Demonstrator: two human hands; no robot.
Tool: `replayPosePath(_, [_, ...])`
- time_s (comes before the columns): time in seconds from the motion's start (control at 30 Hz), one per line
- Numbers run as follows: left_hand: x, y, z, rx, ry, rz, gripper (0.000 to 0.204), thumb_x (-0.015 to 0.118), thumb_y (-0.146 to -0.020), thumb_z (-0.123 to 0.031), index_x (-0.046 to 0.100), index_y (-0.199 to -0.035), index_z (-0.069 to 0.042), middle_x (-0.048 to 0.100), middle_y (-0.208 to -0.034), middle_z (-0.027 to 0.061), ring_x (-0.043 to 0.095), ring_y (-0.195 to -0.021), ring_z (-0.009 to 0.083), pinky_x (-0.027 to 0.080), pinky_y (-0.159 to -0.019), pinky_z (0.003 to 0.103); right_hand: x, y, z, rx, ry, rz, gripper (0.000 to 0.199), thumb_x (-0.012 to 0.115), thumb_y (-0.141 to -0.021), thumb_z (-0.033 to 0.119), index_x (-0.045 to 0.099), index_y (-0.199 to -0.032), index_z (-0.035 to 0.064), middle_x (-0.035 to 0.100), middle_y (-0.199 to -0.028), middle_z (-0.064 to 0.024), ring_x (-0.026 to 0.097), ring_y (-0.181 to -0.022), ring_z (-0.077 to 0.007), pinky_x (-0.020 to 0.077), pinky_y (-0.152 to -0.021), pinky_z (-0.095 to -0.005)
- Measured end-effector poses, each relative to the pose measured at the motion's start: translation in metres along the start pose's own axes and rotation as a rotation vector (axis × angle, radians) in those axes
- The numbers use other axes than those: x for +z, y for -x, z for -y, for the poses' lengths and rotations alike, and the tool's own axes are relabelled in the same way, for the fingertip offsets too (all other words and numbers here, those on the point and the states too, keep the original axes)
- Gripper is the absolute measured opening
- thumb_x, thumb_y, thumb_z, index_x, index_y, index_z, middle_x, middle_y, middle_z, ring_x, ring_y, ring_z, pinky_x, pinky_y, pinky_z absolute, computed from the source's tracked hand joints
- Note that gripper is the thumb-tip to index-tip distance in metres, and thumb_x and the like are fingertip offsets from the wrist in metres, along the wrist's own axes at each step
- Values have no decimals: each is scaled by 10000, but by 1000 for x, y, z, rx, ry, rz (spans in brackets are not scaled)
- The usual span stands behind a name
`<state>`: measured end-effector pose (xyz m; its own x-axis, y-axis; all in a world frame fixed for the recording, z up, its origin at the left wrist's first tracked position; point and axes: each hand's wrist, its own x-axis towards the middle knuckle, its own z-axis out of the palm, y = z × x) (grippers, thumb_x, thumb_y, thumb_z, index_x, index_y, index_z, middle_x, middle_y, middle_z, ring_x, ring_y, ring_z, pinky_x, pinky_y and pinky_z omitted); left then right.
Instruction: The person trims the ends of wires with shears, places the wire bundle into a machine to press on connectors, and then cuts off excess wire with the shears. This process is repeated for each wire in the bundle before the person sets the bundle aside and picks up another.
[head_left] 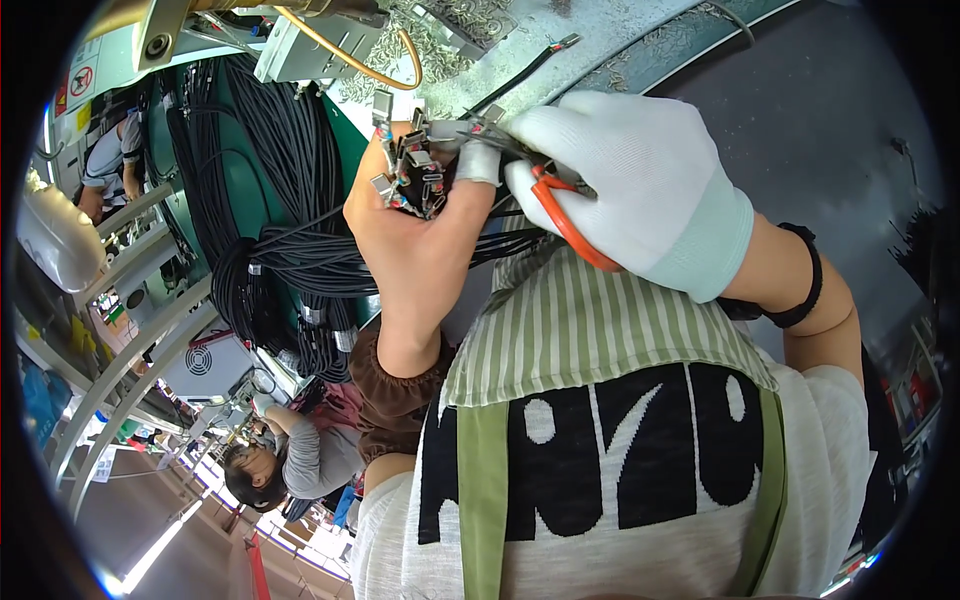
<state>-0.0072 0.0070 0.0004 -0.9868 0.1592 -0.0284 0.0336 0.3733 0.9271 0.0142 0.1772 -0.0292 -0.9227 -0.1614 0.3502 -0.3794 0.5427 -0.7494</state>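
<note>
Two hands meet near the top centre, close to the grey tabletop edge, with little free room between them. Bare left hand has its grip closed around a bunch of metal terminals on black cables, which run leftward from the fist. Gloved right hand is closed on orange-handled cutters; their long axis points up-left toward the terminals. Hanging cable bundles crowd the left side.
</note>
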Motion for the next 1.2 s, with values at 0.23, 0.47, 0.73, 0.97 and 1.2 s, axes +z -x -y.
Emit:
replayPosePath(0.23, [-9,-6,3,-199,126,86,104,632,-813,16,584,-905,4,534,-690,-34,452,-606,20,345,-525,180,-1,-4,-9,0,-30,183,119,647,-821,153,605,-816,42,527,-563,-83,526,-451,-204,408,-442,-326])
replayPosePath(0.47, [-28,-20,21,-414,544,164,68,616,-860,-62,571,-860,-10,465,-637,-37,385,-537,39,271,-454,194,-28,-14,-26,435,-710,377,205,624,-866,215,571,-792,30,496,-545,-66,511,-459,-100,404,-443,-282])
replayPosePath(0.73, [-27,-63,26,-336,599,154,129,632,-865,-107,554,-798,-31,473,-643,-9,406,-554,58,299,-453,191,0,-76,-69,-268,-157,-54,304,646,-873,244,544,-688,25,554,-545,-67,538,-419,-166,387,-402,-291])
replayPosePath(0.97, [-29,-63,30,-321,541,228,226,700,-840,-176,546,-758,-32,474,-619,8,419,-527,73,322,-445,200,9,-91,-74,127,-932,455,311,620,-873,239,553,-685,1,564,-538,-83,574,-438,-181,429,-408,-297])
replayPosePath(1.2, [-31,-60,17,-239,433,233,223,718,-823,-165,547,-782,-28,498,-597,4,423,-478,75,327,-431,206,-12,-89,-41,296,-792,483,314,605,-868,228,583,-673,-18,575,-535,-96,595,-455,-171,450,-415,-287])
